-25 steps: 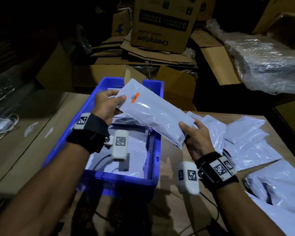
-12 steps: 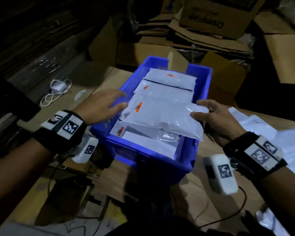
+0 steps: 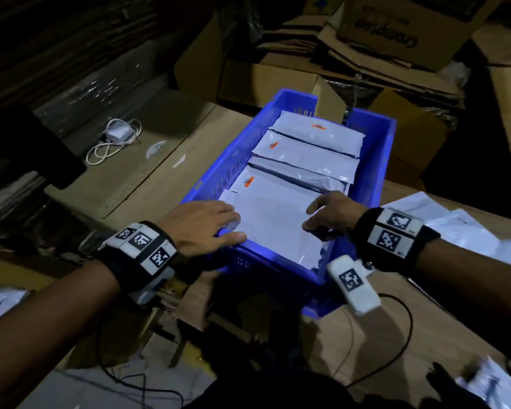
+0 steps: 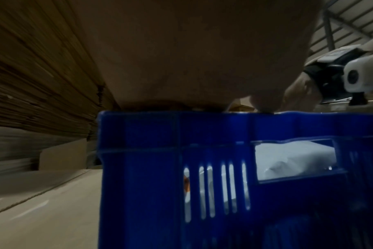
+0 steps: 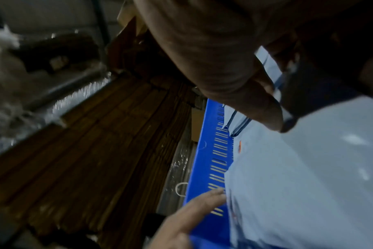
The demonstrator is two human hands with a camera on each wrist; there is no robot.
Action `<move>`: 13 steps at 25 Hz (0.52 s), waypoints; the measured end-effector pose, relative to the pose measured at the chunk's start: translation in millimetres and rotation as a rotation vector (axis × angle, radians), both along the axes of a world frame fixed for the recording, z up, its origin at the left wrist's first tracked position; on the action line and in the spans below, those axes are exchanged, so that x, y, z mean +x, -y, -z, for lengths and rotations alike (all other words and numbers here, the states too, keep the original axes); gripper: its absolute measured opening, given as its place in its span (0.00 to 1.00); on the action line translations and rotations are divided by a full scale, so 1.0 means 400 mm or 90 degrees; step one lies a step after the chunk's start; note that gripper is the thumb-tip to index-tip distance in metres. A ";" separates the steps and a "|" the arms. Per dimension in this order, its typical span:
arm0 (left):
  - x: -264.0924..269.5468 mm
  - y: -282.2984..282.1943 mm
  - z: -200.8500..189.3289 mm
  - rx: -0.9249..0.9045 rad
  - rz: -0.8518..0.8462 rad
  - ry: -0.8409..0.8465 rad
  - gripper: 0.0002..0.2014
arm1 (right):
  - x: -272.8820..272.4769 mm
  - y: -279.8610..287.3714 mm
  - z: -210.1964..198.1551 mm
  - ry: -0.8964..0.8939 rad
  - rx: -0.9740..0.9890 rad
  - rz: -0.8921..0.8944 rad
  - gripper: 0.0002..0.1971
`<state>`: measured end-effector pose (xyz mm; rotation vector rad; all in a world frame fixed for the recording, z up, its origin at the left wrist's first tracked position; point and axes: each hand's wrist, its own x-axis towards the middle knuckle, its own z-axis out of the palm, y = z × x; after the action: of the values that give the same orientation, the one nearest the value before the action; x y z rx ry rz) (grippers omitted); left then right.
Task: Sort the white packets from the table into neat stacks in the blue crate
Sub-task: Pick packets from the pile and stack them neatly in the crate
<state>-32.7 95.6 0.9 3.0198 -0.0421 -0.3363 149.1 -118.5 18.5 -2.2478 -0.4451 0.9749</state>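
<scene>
White packets [image 3: 304,160] fill blue crate [image 3: 375,160] in overlapping row. Your left hand [image 3: 201,225] and right hand [image 3: 331,212], fingers flat, nothing pinched, press nearest packet [image 3: 273,219] down. More loose packets [image 3: 455,222] wait on counter [image 3: 363,335] at your right; sorting unfinished, I judge.

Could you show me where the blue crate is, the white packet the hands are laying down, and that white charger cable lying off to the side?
blue crate [image 3: 379,160]: head view, on its right wall.
top packet [image 3: 273,219]: head view, middle of its flat face.
charger cable [image 3: 112,141]: head view, on the coiled loops.
</scene>
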 end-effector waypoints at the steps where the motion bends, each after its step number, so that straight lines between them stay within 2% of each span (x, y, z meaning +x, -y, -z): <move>1: 0.002 -0.002 0.003 -0.004 0.009 0.005 0.28 | 0.004 -0.016 0.000 0.045 -0.043 -0.045 0.09; 3: 0.006 -0.006 0.006 -0.002 0.024 0.011 0.27 | 0.010 -0.049 -0.003 0.135 -0.142 -0.139 0.07; 5: 0.010 -0.010 0.004 0.002 0.024 -0.009 0.31 | 0.012 -0.079 -0.003 0.204 -0.235 -0.244 0.10; 8: 0.021 -0.014 0.003 -0.002 0.007 -0.049 0.36 | 0.014 -0.106 0.013 0.250 -0.329 -0.339 0.16; 11: 0.033 -0.017 0.011 0.003 0.016 -0.048 0.38 | 0.027 -0.129 0.002 0.330 -0.324 -0.430 0.29; 13: 0.037 -0.022 0.019 0.010 0.020 -0.042 0.40 | 0.030 -0.153 -0.025 0.366 -0.288 -0.496 0.33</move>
<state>-17.7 104.4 -6.8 3.0240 -0.0822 -0.4411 161.3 -57.4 28.4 -2.8198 -1.5752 0.8019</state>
